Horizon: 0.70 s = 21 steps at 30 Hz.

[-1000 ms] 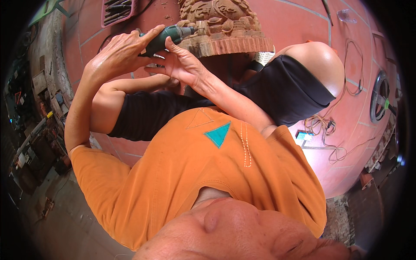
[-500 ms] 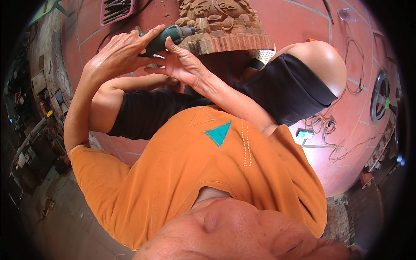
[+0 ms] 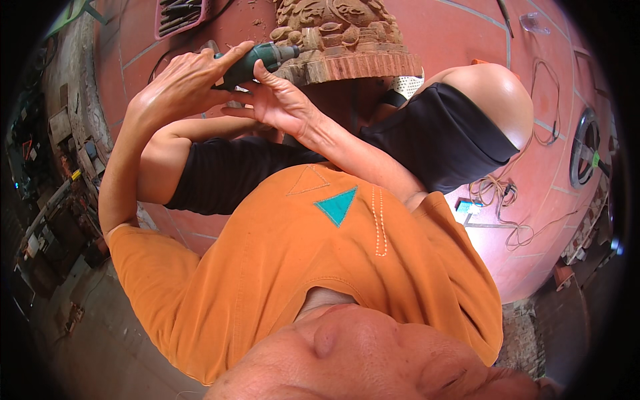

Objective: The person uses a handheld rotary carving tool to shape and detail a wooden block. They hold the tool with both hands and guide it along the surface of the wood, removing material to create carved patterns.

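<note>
A green straight grinder (image 3: 248, 67) with a dark nose lies in my left hand (image 3: 179, 83), the fingers lying over and around its body. My right hand (image 3: 287, 103) is beside it, palm turned up; the thumb lies against the grinder's front part and the other fingers stretch out under it, near the fingers of my left hand. The nose points right, toward the edge of a carved brown wooden piece (image 3: 363, 65) with rounded relief. No bit can be made out at the nose.
At the far left stands a pink basket (image 3: 157, 23) of hand tools. Loose cords (image 3: 497, 190), a blue-and-white box (image 3: 467, 207) and a black ring-shaped object (image 3: 581, 150) lie on the red tiles (image 3: 460, 40) to the right. Clear plastic (image 3: 533, 23) lies far right.
The grinder has tilted slightly, its nose a little lower. The fingers of my right hand have shifted slightly up against its underside. The carving has not moved.
</note>
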### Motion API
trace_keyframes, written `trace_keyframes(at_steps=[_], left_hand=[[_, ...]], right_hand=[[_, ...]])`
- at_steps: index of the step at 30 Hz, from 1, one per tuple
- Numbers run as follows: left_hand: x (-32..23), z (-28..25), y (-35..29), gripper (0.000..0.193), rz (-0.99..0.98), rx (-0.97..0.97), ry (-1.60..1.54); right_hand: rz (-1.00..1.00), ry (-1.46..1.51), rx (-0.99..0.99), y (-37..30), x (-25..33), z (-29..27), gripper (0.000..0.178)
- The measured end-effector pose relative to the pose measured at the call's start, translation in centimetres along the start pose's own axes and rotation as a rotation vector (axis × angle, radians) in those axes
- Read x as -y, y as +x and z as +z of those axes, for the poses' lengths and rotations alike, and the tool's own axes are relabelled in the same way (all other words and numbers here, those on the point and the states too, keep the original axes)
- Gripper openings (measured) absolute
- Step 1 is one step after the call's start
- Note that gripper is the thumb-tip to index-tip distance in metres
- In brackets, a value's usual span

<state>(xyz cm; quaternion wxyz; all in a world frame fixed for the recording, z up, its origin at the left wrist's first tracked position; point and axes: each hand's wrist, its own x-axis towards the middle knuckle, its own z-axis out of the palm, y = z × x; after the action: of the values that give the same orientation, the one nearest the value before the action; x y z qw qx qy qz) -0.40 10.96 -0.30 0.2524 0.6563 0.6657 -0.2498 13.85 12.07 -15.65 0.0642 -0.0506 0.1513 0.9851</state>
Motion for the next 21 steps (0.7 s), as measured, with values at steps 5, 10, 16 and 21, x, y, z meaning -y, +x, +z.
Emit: trace_keyframes(at_steps=[5,10,16,21], left_hand=[[0.3,0.0,-0.3,0.086,-0.005,-0.048,-0.025],[0.2,-0.3,-0.2,0.086,-0.006,-0.063,-0.021],[0.2,-0.3,0.0,0.087,0.001,-0.084,-0.009],[0.2,-0.4,-0.1,0.088,-0.002,-0.079,-0.024]], right_hand=[[-0.009,-0.048,0.025,0.4,0.3,0.1,0.052],[-0.015,-0.065,0.036,0.6,0.6,0.0,0.055],[-0.033,-0.080,0.026,0.6,0.9,0.4,0.055],[-0.030,-0.069,0.031,0.9,0.9,0.2,0.055]])
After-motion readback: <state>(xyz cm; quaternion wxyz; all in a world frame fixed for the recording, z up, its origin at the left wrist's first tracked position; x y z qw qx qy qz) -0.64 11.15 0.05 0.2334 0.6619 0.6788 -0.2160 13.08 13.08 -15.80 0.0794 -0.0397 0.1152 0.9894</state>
